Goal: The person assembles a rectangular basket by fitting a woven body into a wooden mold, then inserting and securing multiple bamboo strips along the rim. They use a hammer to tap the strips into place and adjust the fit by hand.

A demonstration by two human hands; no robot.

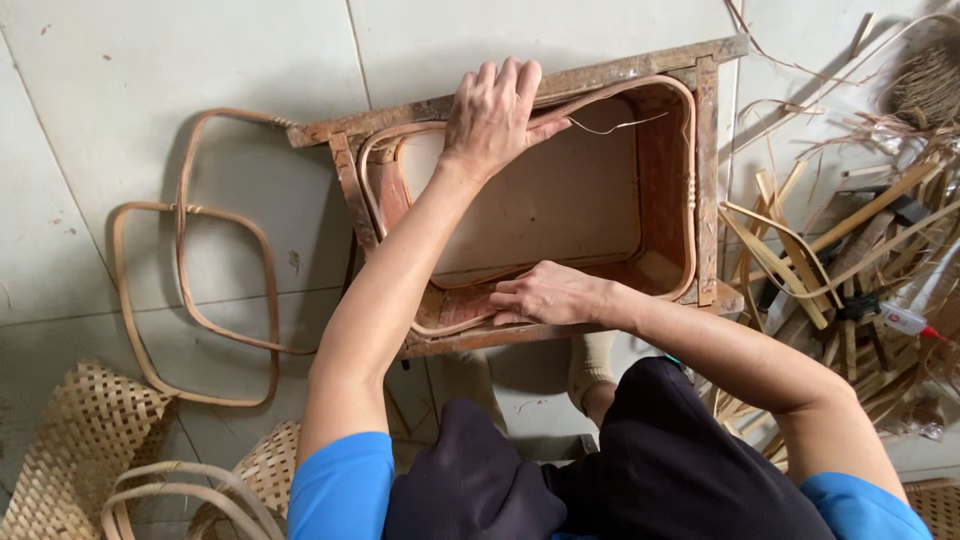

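Observation:
A worn wooden box-shaped mould (pixel 708 180) stands on the tiled floor in front of me. A thin bamboo strip bent into a rounded rectangular hoop (pixel 690 140) lines its inside walls. My left hand (pixel 492 112) presses on the hoop at the mould's far rim, fingers spread over the edge. At the near rim my right hand (pixel 548 294) lies flat, pushing the strip against the wall. Neither hand holds anything else.
Two finished bamboo hoops (pixel 185 290) lie overlapped on the floor at the left. Woven bamboo mats (pixel 85 440) and more hoops sit at the lower left. A pile of bamboo strips and scraps (pixel 850 250) lies at the right.

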